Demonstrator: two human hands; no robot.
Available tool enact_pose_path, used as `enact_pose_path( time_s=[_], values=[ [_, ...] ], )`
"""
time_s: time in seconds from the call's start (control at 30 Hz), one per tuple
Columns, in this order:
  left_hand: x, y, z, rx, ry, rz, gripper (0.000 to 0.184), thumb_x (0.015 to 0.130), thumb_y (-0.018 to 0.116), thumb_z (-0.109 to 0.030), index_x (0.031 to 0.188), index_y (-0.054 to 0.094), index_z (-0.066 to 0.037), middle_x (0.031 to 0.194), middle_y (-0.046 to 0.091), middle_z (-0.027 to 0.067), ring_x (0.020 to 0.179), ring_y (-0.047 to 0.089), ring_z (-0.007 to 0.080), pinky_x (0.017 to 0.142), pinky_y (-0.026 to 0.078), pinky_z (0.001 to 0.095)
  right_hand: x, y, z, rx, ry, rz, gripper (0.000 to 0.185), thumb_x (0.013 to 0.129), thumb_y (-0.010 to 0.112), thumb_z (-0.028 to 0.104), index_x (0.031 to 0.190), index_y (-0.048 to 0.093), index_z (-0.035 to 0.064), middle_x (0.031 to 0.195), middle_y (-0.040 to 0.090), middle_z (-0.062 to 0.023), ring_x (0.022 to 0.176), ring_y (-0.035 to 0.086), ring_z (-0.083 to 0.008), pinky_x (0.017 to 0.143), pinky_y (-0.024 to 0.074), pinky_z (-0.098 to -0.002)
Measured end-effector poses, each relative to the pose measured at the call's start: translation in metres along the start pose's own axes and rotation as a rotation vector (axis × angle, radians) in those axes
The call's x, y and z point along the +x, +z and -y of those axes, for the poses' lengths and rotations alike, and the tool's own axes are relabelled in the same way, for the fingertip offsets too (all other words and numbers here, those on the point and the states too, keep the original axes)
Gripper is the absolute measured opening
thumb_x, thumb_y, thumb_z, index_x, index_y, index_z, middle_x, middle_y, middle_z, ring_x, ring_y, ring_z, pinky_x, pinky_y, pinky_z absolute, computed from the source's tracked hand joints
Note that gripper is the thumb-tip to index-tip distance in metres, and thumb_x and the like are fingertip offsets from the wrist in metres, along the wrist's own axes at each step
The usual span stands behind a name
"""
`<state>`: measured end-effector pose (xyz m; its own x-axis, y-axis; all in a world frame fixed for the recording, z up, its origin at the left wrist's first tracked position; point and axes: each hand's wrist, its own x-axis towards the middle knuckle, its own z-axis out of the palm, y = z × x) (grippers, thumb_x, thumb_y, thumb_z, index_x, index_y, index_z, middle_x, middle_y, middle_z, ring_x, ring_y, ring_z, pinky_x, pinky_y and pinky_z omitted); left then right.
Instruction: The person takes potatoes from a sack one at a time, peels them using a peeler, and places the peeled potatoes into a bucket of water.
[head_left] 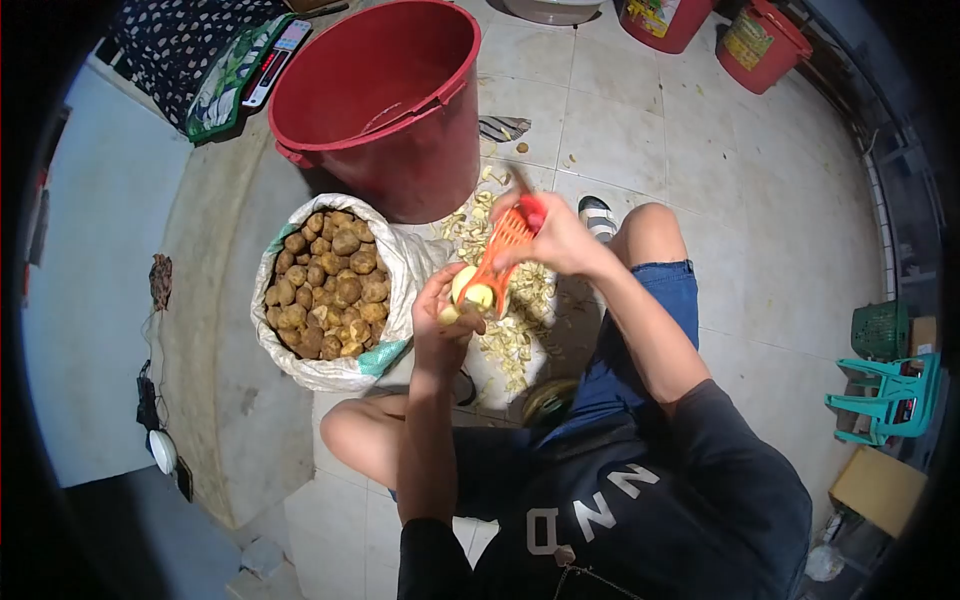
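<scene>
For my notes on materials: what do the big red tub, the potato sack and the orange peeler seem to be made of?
Red tub: probably plastic, smooth with soft sheen. Potato sack: likely woven plastic, whitish, thin and creased. Orange peeler: apparently moulded plastic, brightly coloured, slotted.

Even, moderately bright light on the pale tiled floor [620, 110]; soft shadows; strong fisheye curvature, black corners; slight motion blur around the orange peeler [508, 232].

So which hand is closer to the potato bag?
The left one. The left hand is just past the edge of the potato bag, and the right hand is farther out, holding the orange peeler.
</scene>
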<state>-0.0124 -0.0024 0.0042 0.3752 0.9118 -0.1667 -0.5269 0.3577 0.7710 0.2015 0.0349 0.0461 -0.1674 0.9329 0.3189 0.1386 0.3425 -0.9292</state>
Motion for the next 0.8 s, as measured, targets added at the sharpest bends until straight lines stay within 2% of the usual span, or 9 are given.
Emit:
enact_pose_path(
  time_s=[0.07,0.17,0.27,0.33,0.4,0.57,0.67,0.73,0.8],
  values=[
    [-0.003,-0.005,0.002,-0.015,0.041,0.115,0.068,0.071,0.080,-0.013,0.127,0.044,0.004,0.110,0.059,0.0092,0.087,0.062,0.0149,0.060,0.054,0.0235,0.000,-0.004,-0.001,-0.061,0.093,0.008,0.043,0.063,0.089,0.008,0.094,0.059,0.0037,0.082,0.061,0.0016,0.074,0.057,-0.0084,0.067,0.0469,-0.0229],
    [-0.001,-0.004,-0.004,-0.061,-0.018,0.123,0.073,0.070,0.083,-0.018,0.128,0.044,0.004,0.110,0.059,0.0094,0.087,0.061,0.0139,0.060,0.053,0.0221,0.009,-0.024,-0.034,0.223,0.409,-0.137,0.047,0.061,0.090,0.010,0.096,0.061,0.0028,0.088,0.061,0.0017,0.084,0.056,-0.0083,0.076,0.0467,-0.0255],
    [-0.001,-0.001,0.000,-0.203,0.013,0.129,0.071,0.071,0.082,-0.016,0.128,0.044,0.004,0.110,0.060,0.0101,0.086,0.061,0.0132,0.060,0.053,0.0214,0.001,-0.008,-0.013,0.076,0.108,0.022,0.042,0.064,0.088,0.006,0.095,0.059,0.0029,0.080,0.062,0.0022,0.074,0.057,-0.0071,0.067,0.0475,-0.0240],
    [0.000,0.001,0.002,-0.028,0.061,0.093,0.074,0.070,0.084,-0.022,0.127,0.044,0.004,0.109,0.061,0.0095,0.083,0.060,0.0118,0.062,0.052,0.0206,0.001,-0.004,0.003,0.016,0.125,0.020,0.042,0.065,0.087,0.005,0.096,0.059,0.0032,0.080,0.061,0.0022,0.075,0.057,-0.0068,0.068,0.0480,-0.0241],
    [-0.004,0.002,-0.002,-0.100,0.038,0.115,0.075,0.070,0.084,-0.022,0.127,0.044,0.005,0.110,0.061,0.0098,0.084,0.061,0.0123,0.064,0.052,0.0207,0.010,-0.018,-0.014,0.193,0.390,-0.095,0.042,0.064,0.087,0.005,0.095,0.060,0.0028,0.080,0.062,0.0014,0.076,0.058,-0.0077,0.070,0.0482,-0.0251],
    [0.001,-0.005,0.003,-0.116,0.014,0.125,0.083,0.068,0.086,-0.031,0.129,0.043,0.006,0.112,0.061,0.0109,0.087,0.062,0.0138,0.069,0.052,0.0202,0.001,-0.002,0.008,0.084,0.090,0.035,0.042,0.066,0.087,0.005,0.097,0.059,0.0030,0.080,0.061,0.0021,0.073,0.057,-0.0063,0.065,0.0478,-0.0236],
    [-0.002,-0.006,0.002,-0.070,0.044,0.195,0.086,0.070,0.085,-0.035,0.131,0.041,0.006,0.114,0.060,0.0111,0.091,0.061,0.0138,0.070,0.052,0.0196,0.008,-0.022,-0.035,0.111,0.363,-0.089,0.045,0.064,0.088,0.007,0.099,0.060,0.0028,0.085,0.060,0.0023,0.079,0.056,-0.0067,0.071,0.0471,-0.0241],
    [-0.008,0.000,-0.002,-0.192,-0.017,0.144,0.080,0.077,0.078,-0.041,0.132,0.041,0.004,0.111,0.057,0.0096,0.085,0.055,0.0115,0.065,0.044,0.0196,0.009,-0.021,-0.024,0.174,0.409,-0.125,0.045,0.064,0.088,0.007,0.099,0.061,0.0028,0.084,0.060,0.0022,0.079,0.056,-0.0066,0.070,0.0468,-0.0239],
    [-0.007,0.001,0.001,-0.153,0.010,0.119,0.078,0.080,0.074,-0.046,0.133,0.041,0.002,0.112,0.056,0.0102,0.085,0.055,0.0120,0.064,0.044,0.0191,0.000,-0.004,-0.003,0.132,0.155,0.005,0.045,0.065,0.088,0.008,0.099,0.059,0.0031,0.080,0.061,0.0022,0.074,0.056,-0.0064,0.065,0.0467,-0.0229]
  ],
)
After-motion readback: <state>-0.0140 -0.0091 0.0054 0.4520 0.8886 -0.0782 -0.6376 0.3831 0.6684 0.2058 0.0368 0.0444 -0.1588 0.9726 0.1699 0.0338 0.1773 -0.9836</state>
